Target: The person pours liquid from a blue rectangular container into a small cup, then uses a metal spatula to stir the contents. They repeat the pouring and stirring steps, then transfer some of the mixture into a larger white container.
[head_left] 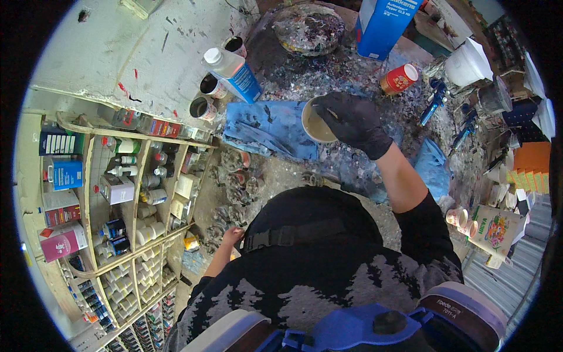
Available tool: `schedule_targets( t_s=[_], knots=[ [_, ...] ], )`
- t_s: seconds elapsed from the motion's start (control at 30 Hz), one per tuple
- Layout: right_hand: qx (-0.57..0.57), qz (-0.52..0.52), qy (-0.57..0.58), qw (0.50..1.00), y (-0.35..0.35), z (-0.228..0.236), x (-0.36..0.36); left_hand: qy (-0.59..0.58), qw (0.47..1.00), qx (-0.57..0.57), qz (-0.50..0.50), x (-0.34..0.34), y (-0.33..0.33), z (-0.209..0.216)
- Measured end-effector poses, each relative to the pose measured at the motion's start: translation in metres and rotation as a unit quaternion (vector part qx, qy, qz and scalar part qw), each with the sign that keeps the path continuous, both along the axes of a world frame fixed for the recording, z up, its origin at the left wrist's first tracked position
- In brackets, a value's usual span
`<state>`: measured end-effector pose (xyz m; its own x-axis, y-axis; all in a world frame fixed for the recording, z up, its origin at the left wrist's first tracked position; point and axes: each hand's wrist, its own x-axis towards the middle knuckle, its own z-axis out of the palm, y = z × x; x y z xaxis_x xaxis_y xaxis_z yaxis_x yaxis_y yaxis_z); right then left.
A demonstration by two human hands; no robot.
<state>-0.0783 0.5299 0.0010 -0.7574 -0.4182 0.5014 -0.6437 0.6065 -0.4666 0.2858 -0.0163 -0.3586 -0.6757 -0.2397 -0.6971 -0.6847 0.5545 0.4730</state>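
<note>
My right hand (355, 123), in a black glove, grips a round cup (319, 130) at its rim over the bench. Inside the cup is a beige-grey liquid or coating. Its fingers reach over the opening and hide part of it. Beside the cup lies a spread blue cloth (264, 132) with dark stains. My bare left hand (233, 236) hangs low on the left, near the shelves, partly hidden, with its fingers too small to make out. A clear plastic bottle with a blue label (237, 76) stands behind the cloth.
Paint-crusted workbench (270, 64) carries a blue metal can (384, 26), a red cup (400, 79) and a blue spray gun (434, 101). Several dark-lined cups (203, 108) line its left edge. A second blue cloth (433, 167) lies right. Shelves (88, 199) hold bottles and cans.
</note>
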Motion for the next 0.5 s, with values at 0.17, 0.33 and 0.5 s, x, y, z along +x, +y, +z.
schedule_targets(
  t_s=[0.17, 0.33, 0.5],
  knots=[
    [0.077, -0.032, 0.006, 0.997, 0.013, 0.007, -0.015, -0.044, 0.989, 0.116, 0.074, -0.017, 0.008, 0.052],
    [0.033, -0.011, -0.023, 0.999, 0.018, 0.004, 0.0, 0.0, 0.997, 0.079, -0.011, -0.017, 0.021, 0.063],
    [0.016, 0.028, 0.049, 0.998, -0.004, -0.001, 0.005, 0.041, 0.982, 0.176, 0.048, -0.014, 0.01, 0.063]
  ],
)
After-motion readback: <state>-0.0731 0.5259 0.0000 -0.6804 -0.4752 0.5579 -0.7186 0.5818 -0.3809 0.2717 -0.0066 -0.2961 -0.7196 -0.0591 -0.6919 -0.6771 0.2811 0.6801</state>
